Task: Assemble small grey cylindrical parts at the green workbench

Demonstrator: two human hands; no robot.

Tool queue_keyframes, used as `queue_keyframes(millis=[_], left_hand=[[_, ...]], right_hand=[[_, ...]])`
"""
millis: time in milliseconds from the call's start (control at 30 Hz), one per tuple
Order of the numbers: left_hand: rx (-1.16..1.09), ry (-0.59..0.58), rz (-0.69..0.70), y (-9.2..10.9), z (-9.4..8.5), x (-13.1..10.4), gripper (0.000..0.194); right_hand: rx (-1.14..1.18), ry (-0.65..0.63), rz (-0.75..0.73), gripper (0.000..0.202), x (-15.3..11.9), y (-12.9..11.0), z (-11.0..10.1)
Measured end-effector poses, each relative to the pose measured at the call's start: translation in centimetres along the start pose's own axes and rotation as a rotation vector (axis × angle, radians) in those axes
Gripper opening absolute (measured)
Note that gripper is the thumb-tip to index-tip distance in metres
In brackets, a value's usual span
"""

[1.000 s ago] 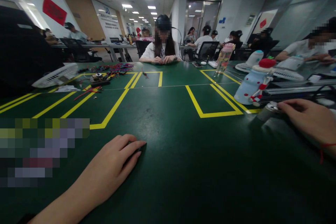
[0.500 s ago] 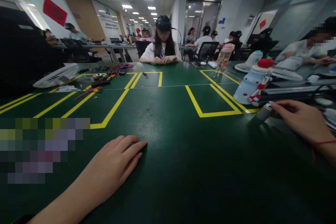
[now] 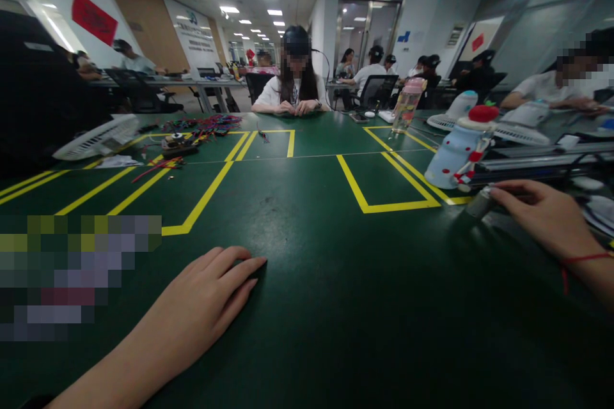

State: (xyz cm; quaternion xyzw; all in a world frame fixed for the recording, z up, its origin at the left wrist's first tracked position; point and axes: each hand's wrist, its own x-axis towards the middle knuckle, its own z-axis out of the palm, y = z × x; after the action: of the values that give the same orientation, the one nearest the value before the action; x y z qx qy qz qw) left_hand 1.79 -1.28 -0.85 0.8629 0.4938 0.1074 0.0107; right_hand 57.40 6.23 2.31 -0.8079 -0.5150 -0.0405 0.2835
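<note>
My left hand (image 3: 218, 291) rests palm down on the green table (image 3: 307, 332), fingers stretched out and holding nothing. At the right, the fingertips of my right hand (image 3: 547, 208) pinch the light top end of a small grey cylinder (image 3: 478, 206). The cylinder tilts a little, and its exact kind cannot be made out. I cannot tell whether its lower end touches the table. Just behind it stands a pale blue bottle (image 3: 447, 156) with a red lid and red dots.
Yellow tape (image 3: 403, 207) marks outlines on the table. A clear pink-lidded bottle (image 3: 407, 105), white fans (image 3: 520, 121) and dark metal bars (image 3: 522, 166) lie right. Tangled wires (image 3: 211, 126) and another white fan (image 3: 98, 137) are left. A person (image 3: 292, 86) sits opposite.
The view has shifted slightly, so most things sit a little further left. My right hand still pinches the grey cylinder, which leans slightly more. My left hand stays flat on the table.
</note>
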Motion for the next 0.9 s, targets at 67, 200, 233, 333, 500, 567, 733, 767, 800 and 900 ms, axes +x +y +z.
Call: queue_keyframes(millis=[67, 200, 233, 333, 500, 567, 733, 767, 800, 900], left_hand=[[-0.020, -0.005, -0.010, -0.1, 0.0, 0.0, 0.036], [-0.107, -0.021, -0.046, -0.6, 0.1, -0.1, 0.035], [-0.141, -0.025, -0.062, -0.8, 0.2, -0.1, 0.035], [-0.259, -0.029, -0.122, -1.5, 0.4, -0.2, 0.035], [-0.338, -0.036, -0.160, -2.0, 0.8, -0.3, 0.035], [-0.333, -0.044, -0.160, -2.1, 0.9, -0.3, 0.035], [-0.325, -0.022, -0.165, -1.9, 0.8, -0.2, 0.036], [-0.325, -0.010, -0.164, -1.9, 0.8, -0.2, 0.035], [-0.325, 0.001, -0.161, -1.8, 0.7, -0.2, 0.035], [-0.339, 0.017, -0.164, -1.4, 0.3, -0.1, 0.035]], right_hand=[[-0.013, -0.008, 0.001, 0.035, -0.1, -0.2, -0.1], [-0.083, -0.071, -0.066, 0.040, -0.1, 0.2, -0.1], [-0.106, -0.082, -0.095, 0.043, -0.1, 0.4, 0.1], [-0.111, -0.050, -0.142, 0.047, 0.1, 1.2, 0.9], [-0.058, 0.019, -0.123, 0.050, 0.2, 2.1, 2.3], [-0.048, 0.029, -0.129, 0.056, 0.2, 2.4, 2.7], [-0.027, 0.061, -0.157, 0.060, 0.4, 2.5, 3.1], [-0.023, 0.067, -0.161, 0.059, 0.4, 2.5, 3.1], [-0.018, 0.071, -0.164, 0.058, 0.3, 2.4, 3.2], [-0.005, 0.073, -0.166, 0.055, 0.0, 2.1, 3.0]])
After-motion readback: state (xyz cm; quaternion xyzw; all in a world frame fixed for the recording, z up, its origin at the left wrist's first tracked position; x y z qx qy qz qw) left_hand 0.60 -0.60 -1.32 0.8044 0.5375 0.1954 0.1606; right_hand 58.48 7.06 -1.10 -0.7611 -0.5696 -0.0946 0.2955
